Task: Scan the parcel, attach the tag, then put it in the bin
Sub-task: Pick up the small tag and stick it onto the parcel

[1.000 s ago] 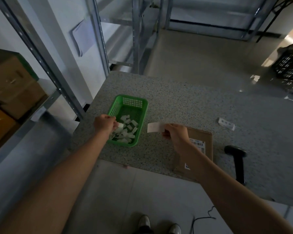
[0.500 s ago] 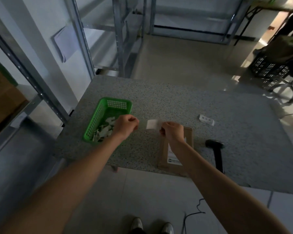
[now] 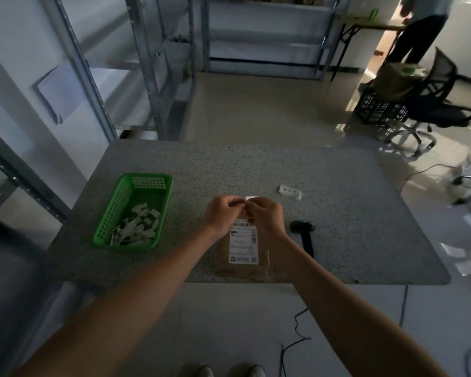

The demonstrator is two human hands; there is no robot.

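Observation:
A flat brown parcel (image 3: 242, 263) with a white shipping label lies at the table's near edge. Just above its far end, my left hand (image 3: 221, 214) and my right hand (image 3: 265, 214) meet, both pinching a small white tag (image 3: 252, 198) between their fingertips. Most of the tag is hidden by my fingers. A black handheld scanner (image 3: 303, 229) lies on the table right of the parcel. Left of my hands stands a green basket (image 3: 120, 202) holding several white tags.
The grey speckled table (image 3: 337, 227) carries a small white strip (image 3: 291, 191) at the right back. Metal shelving stands left and behind. A black crate (image 3: 378, 110), office chairs and a standing person are at the far right. Cables run across the floor.
My left hand left the green basket and moved right to join my right hand on the tag. The camera view shifted so the parcel now lies under both hands.

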